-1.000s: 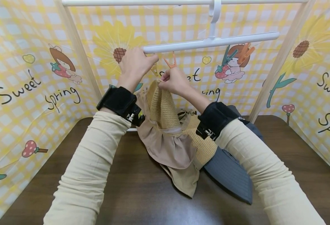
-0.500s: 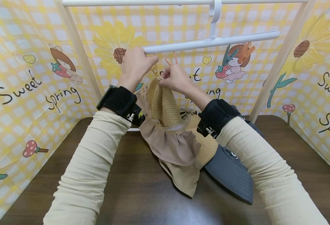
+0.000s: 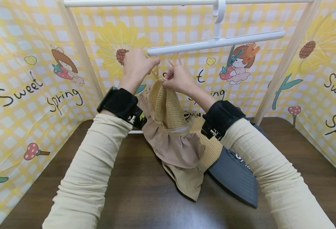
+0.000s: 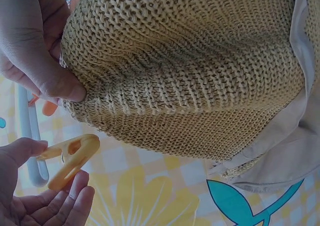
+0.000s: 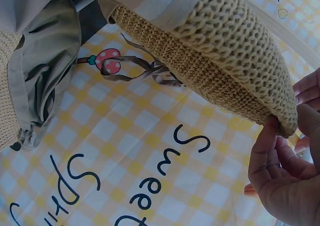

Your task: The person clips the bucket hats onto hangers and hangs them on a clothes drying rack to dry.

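Note:
My left hand (image 3: 136,65) is just below the left end of a white hanger (image 3: 185,46). In the left wrist view its thumb and fingers pinch a yellow clothespin (image 4: 75,158), close beside the hat's crown. Thumb and fingertips of my right hand (image 3: 177,79) pinch the top of a woven straw hat (image 3: 168,108), holding its crown upward. The hat's beige fabric brim (image 3: 176,148) droops below. Part of an orange clothespin (image 3: 174,60), hanging from the hanger, is hidden behind the right hand.
Another straw hat (image 3: 210,149) and a dark grey hat (image 3: 233,176) lie on the brown table (image 3: 127,190). The hanger hangs tilted from a white rod (image 3: 142,2). At its right side hang green (image 3: 234,57) and orange clothespins (image 3: 250,52).
The hat's brim has swung slightly right, and the right hand has risen a little, covering more of the orange clothespin. The left hand stays nearly in place.

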Motion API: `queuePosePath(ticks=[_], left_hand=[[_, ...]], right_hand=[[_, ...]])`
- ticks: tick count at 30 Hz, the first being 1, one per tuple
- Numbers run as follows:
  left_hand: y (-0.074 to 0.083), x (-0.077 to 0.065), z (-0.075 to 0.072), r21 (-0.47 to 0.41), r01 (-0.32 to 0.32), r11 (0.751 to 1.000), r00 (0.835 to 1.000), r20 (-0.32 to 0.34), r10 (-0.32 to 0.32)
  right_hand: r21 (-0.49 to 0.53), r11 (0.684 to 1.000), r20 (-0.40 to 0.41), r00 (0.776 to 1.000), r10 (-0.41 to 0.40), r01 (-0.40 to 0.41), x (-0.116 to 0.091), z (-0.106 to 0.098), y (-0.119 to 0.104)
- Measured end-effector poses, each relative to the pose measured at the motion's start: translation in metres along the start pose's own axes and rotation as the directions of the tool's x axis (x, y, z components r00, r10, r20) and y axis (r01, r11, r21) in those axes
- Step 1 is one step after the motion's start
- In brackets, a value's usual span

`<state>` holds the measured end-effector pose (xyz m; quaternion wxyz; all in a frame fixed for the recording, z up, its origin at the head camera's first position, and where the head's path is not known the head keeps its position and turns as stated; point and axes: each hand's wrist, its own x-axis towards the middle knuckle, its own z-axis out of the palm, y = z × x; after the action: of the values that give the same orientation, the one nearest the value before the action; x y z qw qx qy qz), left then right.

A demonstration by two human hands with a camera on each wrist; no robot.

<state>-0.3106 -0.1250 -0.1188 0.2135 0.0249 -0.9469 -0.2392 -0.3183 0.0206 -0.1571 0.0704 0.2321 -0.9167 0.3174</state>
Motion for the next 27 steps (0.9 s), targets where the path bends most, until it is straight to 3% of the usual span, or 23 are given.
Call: queuePosePath(ticks=[5,11,18,27], left_hand=[[-0.0011,-0.0019,-0.0005,-0.019,-0.002,1.000,1.000,0.022,0.002],[0.0001,-0.0039,0.0002,-0.035,-0.028,0.999,1.000,-0.003,0.028],[0.0020,-0.0047,-0.0001,-0.078,-0.019,0.997,1.000,0.020,0.021],[0.0035,-0.0041,-0.0005,-0.036,-0.027,0.999,1.000,0.006,0.028]], right_hand=[[-0.008,1.000,0.004,1.000,0.005,-0.005,0.0002,-0.0001,-0.0014],[-0.014,1.000,0.007,1.000,0.018,-0.018,0.0000,-0.0006,-0.0032],[-0.018,1.000,0.007,1.000,-0.010,0.011,-0.0015,-0.0011,-0.0021],[-0.032,0.999,0.011,1.000,-0.013,0.013,-0.0030,-0.0009,-0.0011]])
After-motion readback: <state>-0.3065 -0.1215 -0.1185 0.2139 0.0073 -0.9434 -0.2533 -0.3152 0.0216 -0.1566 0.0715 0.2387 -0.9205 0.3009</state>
